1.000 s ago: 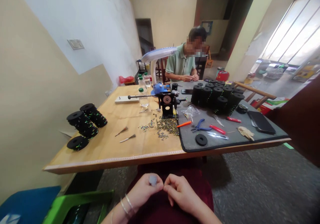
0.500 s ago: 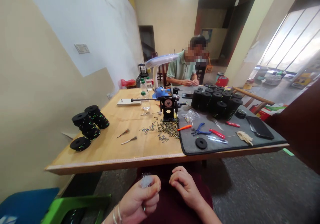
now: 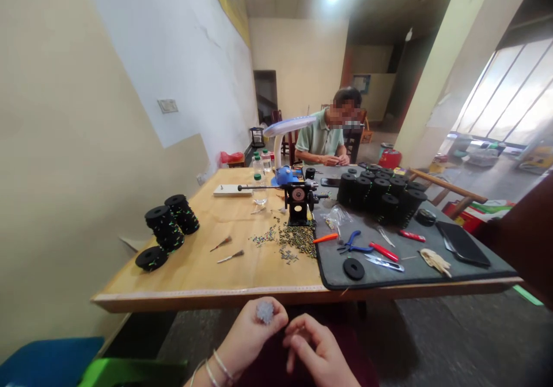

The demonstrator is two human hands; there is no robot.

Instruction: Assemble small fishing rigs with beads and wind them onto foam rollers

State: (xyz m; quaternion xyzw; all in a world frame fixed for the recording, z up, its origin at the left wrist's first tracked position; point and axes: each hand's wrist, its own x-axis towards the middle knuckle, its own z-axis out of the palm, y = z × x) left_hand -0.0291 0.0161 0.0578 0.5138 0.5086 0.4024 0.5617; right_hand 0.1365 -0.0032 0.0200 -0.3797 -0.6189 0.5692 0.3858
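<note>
My left hand (image 3: 259, 329), with bangles at the wrist, is closed around a bundle of thin, pale translucent pieces (image 3: 265, 312); their ends stick up beside the thumb. It is held in front of the table's near edge, above my lap. Just right of it is my right hand (image 3: 313, 346), its fingers half bent and somewhat apart. I can make out nothing in that hand. Its fingertips are close to the left thumb and fingers; whether they touch is unclear.
On the wooden table (image 3: 181, 277) stand a black winding device (image 3: 298, 203), a lamp (image 3: 289, 125) and scattered small parts (image 3: 298, 240). Black foam spools (image 3: 164, 228) are stacked left, more (image 3: 382, 194) right. Blue pliers (image 3: 355, 243) lie on the grey mat (image 3: 415, 269). A co-worker (image 3: 322, 139) sits opposite.
The view has tilted up, so the table sits lower in the picture. My hands have come closer together, and the right fingers have opened slightly. The left still holds the bundle.
</note>
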